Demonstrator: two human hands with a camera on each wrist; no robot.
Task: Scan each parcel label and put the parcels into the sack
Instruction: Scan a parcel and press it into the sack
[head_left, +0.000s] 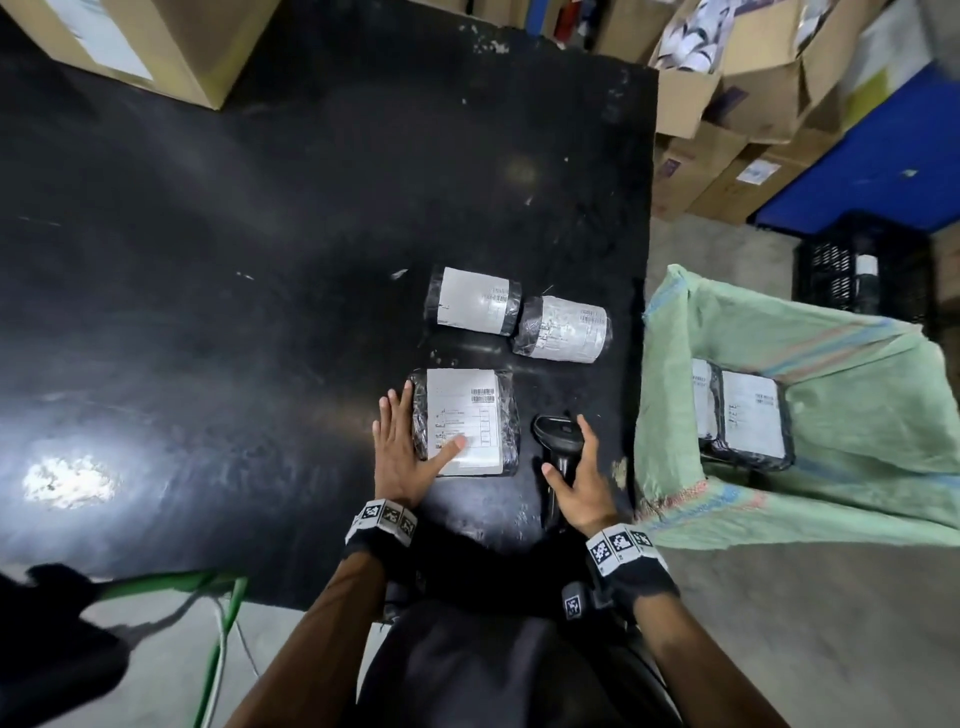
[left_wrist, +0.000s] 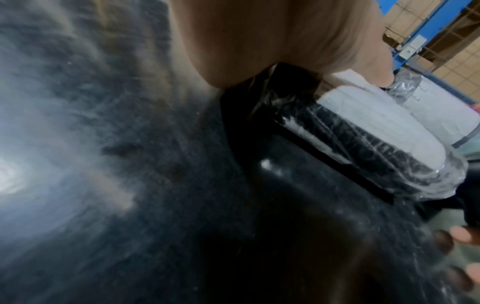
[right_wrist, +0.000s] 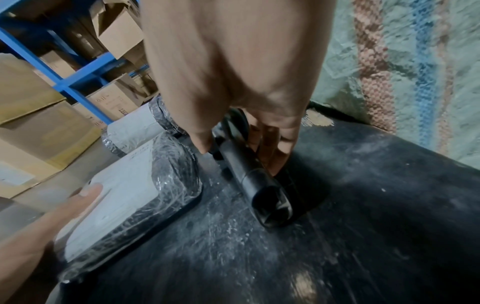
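The flat parcel (head_left: 464, 421) is lying label-up near the front edge of the black table (head_left: 208, 260). The left hand (head_left: 402, 457) is resting on it, fingers straight, thumb on the label. At its 3 o'clock the right hand (head_left: 574, 480) is hovering over the scanner (head_left: 558, 441), fingers spread, not gripping yet. Two rolled parcels (head_left: 474, 300) (head_left: 563, 328) are waiting at 12 o'clock. Further to 3 o'clock, the green sack (head_left: 857, 405) is already holding two parcels (head_left: 753, 421), so I'd guess three to go.
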